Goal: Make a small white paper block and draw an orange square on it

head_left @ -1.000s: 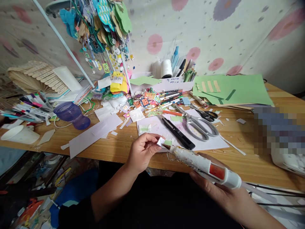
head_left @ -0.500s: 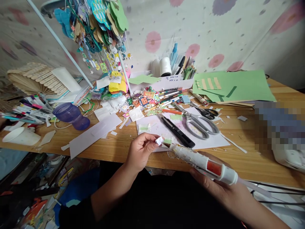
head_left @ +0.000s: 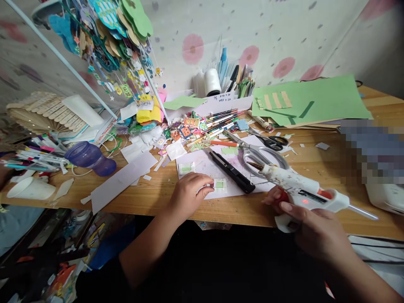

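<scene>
My left hand is closed, its thumb and fingertips together at the left end of a small white paper piece with a green rectangle. That piece is low over or on a white sheet; I cannot tell which. A similar green-striped piece lies just behind the hand. In my right hand is a white hot glue gun, gripped by its handle, nozzle pointing left and a red light glowing. Its nozzle crosses in front of silver scissors. Between the hands lies a black utility knife.
Black scissors, pens and paper scraps are scattered behind. Green card lies at back right. A purple cup, a white cup and markers are at left. Paper ornaments hang from a stand.
The glue gun has moved right and up, away from my left fingers, and turned to show its side. My left hand has lowered slightly with the paper piece. The view has shifted a little.
</scene>
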